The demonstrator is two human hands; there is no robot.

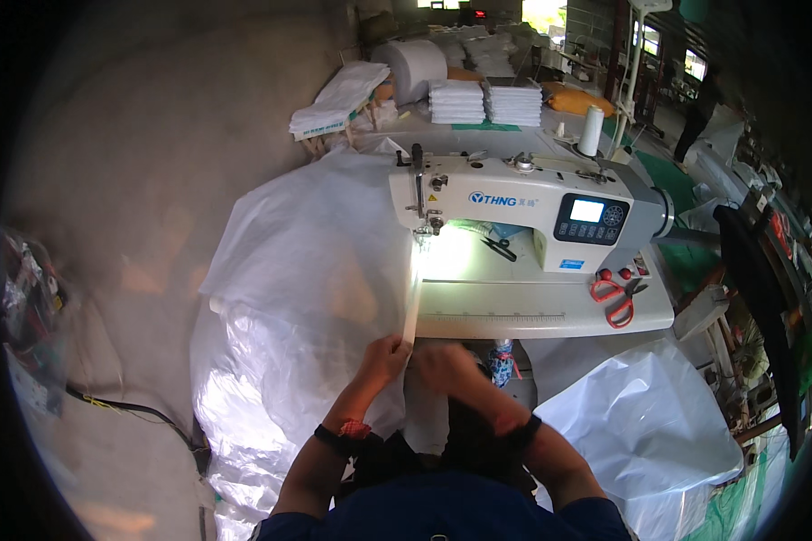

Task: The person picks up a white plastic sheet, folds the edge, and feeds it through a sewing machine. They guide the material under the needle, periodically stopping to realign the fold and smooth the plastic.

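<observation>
My left hand is closed on the edge of a large white plastic sheet, just off the front of the sewing machine bed. A narrow pale strip of that edge runs from my fingers up to the needle area of the white sewing machine. Close by on the right is my right hand, smeared by motion, so its fingers cannot be made out. The sheet spreads over the table's left side and hangs down in shiny folds. A bright lamp lights the bed under the needle.
Red-handled scissors and small dark thread snips lie on the machine bed. White plastic is heaped to my right. Behind the machine are a thread cone, folded white stacks and a large white roll.
</observation>
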